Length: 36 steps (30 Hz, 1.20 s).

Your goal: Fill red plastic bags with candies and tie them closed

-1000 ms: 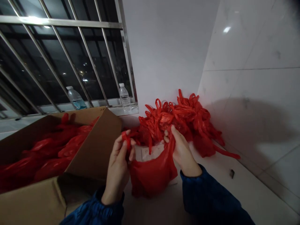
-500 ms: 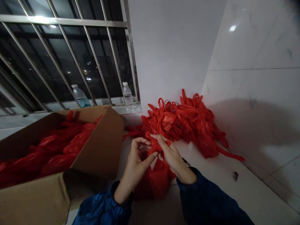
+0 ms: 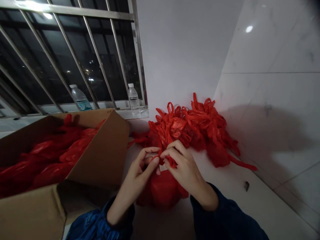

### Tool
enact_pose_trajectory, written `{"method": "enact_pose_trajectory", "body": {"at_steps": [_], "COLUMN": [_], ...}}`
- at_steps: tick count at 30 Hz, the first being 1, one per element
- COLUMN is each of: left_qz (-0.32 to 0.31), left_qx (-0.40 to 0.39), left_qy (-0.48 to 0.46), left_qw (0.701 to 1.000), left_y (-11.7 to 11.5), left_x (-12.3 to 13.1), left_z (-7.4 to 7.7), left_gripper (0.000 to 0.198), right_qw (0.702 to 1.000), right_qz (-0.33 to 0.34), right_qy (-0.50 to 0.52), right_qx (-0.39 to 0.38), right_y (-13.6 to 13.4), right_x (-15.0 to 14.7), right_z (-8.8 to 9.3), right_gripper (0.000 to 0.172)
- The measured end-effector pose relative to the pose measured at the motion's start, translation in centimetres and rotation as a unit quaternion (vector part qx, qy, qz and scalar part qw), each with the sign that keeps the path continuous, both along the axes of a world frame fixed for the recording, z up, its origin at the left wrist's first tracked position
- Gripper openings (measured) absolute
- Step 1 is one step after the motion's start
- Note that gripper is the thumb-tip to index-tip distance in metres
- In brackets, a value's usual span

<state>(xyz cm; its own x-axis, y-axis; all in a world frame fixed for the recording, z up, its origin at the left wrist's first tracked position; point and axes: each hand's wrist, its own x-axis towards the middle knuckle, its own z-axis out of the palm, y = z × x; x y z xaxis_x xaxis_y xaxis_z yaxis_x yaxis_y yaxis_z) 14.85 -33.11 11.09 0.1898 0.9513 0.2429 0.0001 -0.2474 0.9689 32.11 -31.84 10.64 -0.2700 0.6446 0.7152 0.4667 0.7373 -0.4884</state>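
Note:
A filled red plastic bag point(image 3: 163, 190) rests on the white surface in front of me, its top gathered up between my hands. My left hand point(image 3: 142, 170) pinches one of its handles between thumb and fingers. From the other side, my right hand point(image 3: 183, 166) grips another part of the bag's handles, fingers bent close to the left fingertips. Exactly how the handles cross between the fingers is hidden. Just beyond my hands lies a heap of red plastic bags point(image 3: 200, 123) against the wall.
To the left stands an open cardboard box point(image 3: 100, 156) holding several red bags point(image 3: 57, 150). Two plastic bottles, one with bluish liquid point(image 3: 81, 100) and one clear point(image 3: 133, 100), stand on the sill by the barred window. A small dark scrap point(image 3: 246, 186) lies at right.
My right hand has turned, its fingers now curled over the bag's handles from above instead of stretched along them. The view has shifted slightly, and the bag's top is drawn closer together.

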Motion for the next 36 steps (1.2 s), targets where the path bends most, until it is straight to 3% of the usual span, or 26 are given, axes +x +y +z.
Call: {"method": "enact_pose_trajectory", "body": {"at_steps": [3, 10, 14, 17, 22, 25, 27, 29, 31, 34, 36], "left_qz": [0.014, 0.015, 0.033, 0.046, 0.055, 0.08, 0.088, 0.102, 0.133, 0.165, 0.174], "left_qx": [0.033, 0.047, 0.01, -0.053, -0.139, -0.161, -0.157, -0.113, -0.016, 0.123, 0.142], "left_qy": [0.044, 0.064, -0.026, -0.177, -0.428, -0.49, -0.498, -0.473, -0.393, -0.098, 0.137], "left_qw": [0.998, 0.997, 0.999, 0.982, 0.891, 0.853, 0.848, 0.868, 0.91, 0.974, 0.965], "left_y": [-0.2, 0.2, 0.1, 0.5, 2.1, 3.1, 3.7, 4.2, 4.4, 4.2, 3.9], "left_x": [-0.1, -0.6, -0.2, -0.1, -1.8, -3.3, -3.9, -4.0, -3.8, -3.6, -4.0], "left_z": [0.2, 0.0, -0.5, -1.0, -0.9, -0.6, -0.7, -1.2, -1.9, -2.6, -2.9], "left_gripper": [0.037, 0.03, 0.022, 0.024, 0.024, 0.025, 0.027, 0.028, 0.029, 0.036, 0.048], "right_qw": [0.999, 0.998, 0.997, 0.996, 0.991, 0.977, 0.968, 0.961, 0.959, 0.956, 0.944], "right_qz": [-0.028, 0.026, 0.011, 0.004, 0.031, 0.028, 0.025, 0.024, 0.011, 0.044, 0.083], "right_qy": [-0.008, 0.017, -0.014, -0.037, -0.106, -0.129, -0.139, -0.148, -0.152, -0.124, -0.088], "right_qx": [0.034, 0.061, 0.08, 0.085, -0.072, -0.167, -0.209, -0.233, -0.238, -0.263, -0.307], "right_y": [-0.1, 0.3, 0.4, 0.3, -0.1, -0.3, -0.5, -0.4, 0.1, 1.7, 3.0], "right_x": [-0.7, 1.1, 1.5, 1.7, 4.5, 7.1, 8.3, 8.6, 8.3, 7.8, 8.3], "right_z": [-0.4, 0.4, 0.4, 0.3, 1.1, 1.4, 1.5, 1.4, 1.2, 0.3, -0.9], "right_gripper": [0.017, 0.018, 0.021, 0.03, 0.036, 0.041, 0.043, 0.045, 0.045, 0.039, 0.035]}}
